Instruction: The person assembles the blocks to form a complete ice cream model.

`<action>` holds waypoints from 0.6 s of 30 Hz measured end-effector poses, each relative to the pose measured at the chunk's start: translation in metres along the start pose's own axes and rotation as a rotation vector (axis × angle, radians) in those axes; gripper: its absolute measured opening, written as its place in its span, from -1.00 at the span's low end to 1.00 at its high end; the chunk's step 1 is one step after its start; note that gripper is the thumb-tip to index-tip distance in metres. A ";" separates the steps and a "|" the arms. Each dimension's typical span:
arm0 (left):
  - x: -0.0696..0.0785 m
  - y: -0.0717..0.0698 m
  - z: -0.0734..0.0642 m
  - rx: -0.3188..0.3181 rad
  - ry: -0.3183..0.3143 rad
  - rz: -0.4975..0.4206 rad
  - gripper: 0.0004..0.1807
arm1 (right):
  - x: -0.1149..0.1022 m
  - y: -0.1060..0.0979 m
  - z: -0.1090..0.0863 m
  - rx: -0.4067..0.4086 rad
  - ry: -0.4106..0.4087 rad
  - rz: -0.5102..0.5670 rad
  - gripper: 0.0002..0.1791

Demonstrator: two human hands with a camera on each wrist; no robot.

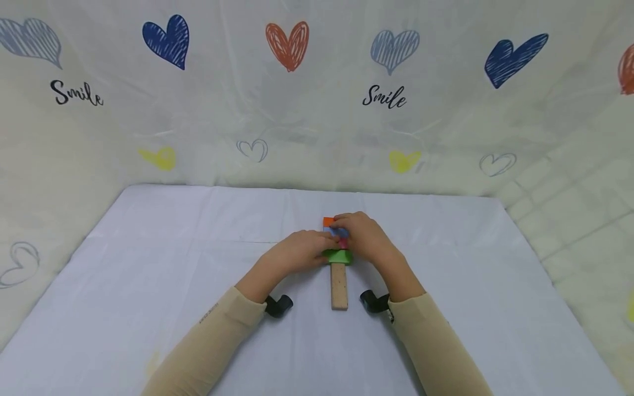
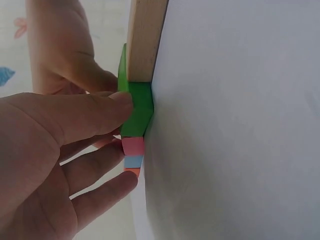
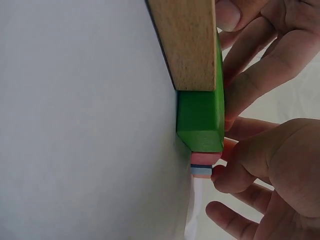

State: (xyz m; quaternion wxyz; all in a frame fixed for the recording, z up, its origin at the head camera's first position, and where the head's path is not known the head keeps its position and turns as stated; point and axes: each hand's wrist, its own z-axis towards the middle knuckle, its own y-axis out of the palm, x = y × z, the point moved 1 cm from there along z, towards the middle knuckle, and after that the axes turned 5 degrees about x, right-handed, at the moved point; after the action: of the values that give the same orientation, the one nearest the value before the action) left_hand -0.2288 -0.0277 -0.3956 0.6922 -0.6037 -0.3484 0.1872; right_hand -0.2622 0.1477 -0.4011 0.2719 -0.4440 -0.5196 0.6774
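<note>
A row of blocks lies on the white-covered table: a plain wooden block (image 1: 339, 287) nearest, then a green block (image 1: 340, 257), a pink block (image 2: 133, 146), a blue block (image 3: 201, 171) and an orange block (image 1: 327, 221) farthest. My left hand (image 1: 301, 250) comes from the left, its thumb touching the green block and its rather straight fingers lying along the row. From the right, my right hand (image 1: 369, 236) arches over the far blocks and holds the blue block between thumb and fingers. Both hands partly hide the pink and blue blocks.
White cloth (image 1: 198, 264) covers the table up to its far edge. Behind it hangs a pale sheet (image 1: 327, 110) printed with hearts and the word Smile. Black wrist cameras (image 1: 279, 306) sit just inside the beige sleeves (image 1: 218, 341).
</note>
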 end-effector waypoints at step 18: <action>-0.002 0.006 0.005 0.033 0.075 0.023 -0.62 | 0.006 -0.010 -0.008 0.069 -0.013 0.049 -0.49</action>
State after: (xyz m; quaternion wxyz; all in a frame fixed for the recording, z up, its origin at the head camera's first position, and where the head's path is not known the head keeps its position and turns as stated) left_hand -0.2331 -0.0241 -0.4019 0.7123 -0.6029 -0.3121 0.1783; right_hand -0.2583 0.1592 -0.3943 0.2668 -0.4425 -0.4868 0.7043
